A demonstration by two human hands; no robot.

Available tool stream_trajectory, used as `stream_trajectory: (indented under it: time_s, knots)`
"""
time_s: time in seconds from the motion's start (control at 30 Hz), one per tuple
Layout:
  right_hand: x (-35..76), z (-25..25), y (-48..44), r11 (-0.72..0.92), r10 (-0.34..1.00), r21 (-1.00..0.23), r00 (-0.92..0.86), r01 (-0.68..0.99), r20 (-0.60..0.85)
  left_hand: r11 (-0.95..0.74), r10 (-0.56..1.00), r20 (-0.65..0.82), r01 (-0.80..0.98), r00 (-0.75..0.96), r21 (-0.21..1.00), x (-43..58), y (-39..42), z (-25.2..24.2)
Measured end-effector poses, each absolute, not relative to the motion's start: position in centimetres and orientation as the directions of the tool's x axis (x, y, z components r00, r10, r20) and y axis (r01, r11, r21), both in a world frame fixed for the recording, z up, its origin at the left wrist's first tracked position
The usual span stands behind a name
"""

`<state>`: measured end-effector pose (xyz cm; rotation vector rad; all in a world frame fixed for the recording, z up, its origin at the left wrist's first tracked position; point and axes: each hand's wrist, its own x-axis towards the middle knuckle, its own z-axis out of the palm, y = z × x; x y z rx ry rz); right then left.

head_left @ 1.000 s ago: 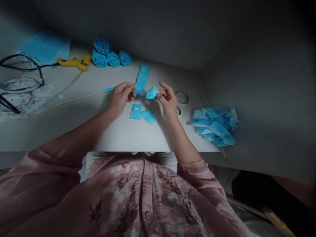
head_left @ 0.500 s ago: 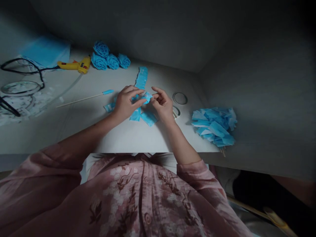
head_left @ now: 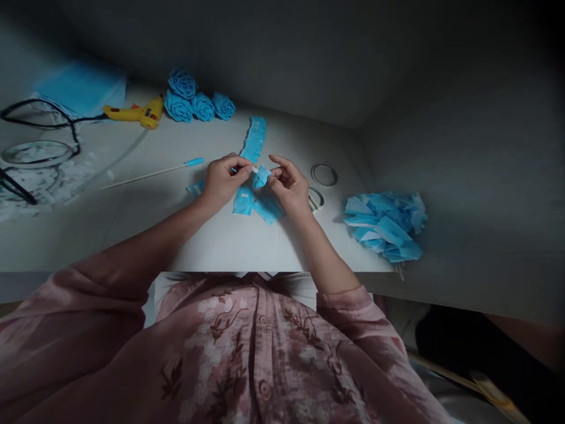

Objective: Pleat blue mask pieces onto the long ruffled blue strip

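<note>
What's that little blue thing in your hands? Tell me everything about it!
The little blue piece looks like thin, soft paper or cloth, bunched into a small wad. Both hands hold it just above the table: the left hand pinches one side, where a tiny white bit shows, the right hand the other. Flat blue pieces lie under it.

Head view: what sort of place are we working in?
Probably a craft desk in a room corner. A yellow glue gun, finished blue roses and a heap of cut blue pieces lie on the white table, and the left hand and right hand pinch a small blue piece.
</note>
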<state>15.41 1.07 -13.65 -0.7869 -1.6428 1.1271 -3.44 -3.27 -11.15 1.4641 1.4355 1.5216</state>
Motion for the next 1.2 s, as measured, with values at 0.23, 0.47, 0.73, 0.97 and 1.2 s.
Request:
stream_trajectory:
  time_s: [0.23, 0.47, 0.73, 0.97, 1.2]
  knots:
    - [17.0, -14.2, 2.9, 0.306, 0.924, -0.949, -0.266, 0.082, 0.275, -0.096, 0.968, 0.078, -0.066, -0.237, 0.993, -4.4, -2.5, -11.6]
    - [18.3, -14.4, 3.3, 0.498, 0.865, -0.786, -0.271, 0.367, 0.422, -0.032, 0.992, 0.014, -0.139, -0.128, 0.990, -3.5, -3.5, -10.9]
    - [16.8, -12.0, 0.4, 0.769, 0.639, -0.560, -0.357, 0.307, 0.682, 0.037, 0.993, -0.060, -0.215, -0.101, 0.976, -2.5, -4.4, -9.8]
    - [16.3, -12.2, 0.3, 0.847, 0.531, -0.472, -0.421, 0.245, 0.735, 0.082, 0.996, -0.087, -0.241, -0.010, 0.967, -2.4, -4.5, -10.1]
    - [16.4, -12.5, 0.6, 0.852, 0.523, -0.460, -0.409, 0.250, 0.748, 0.113, 0.992, -0.088, -0.301, 0.095, 0.947, -2.5, -4.6, -10.2]
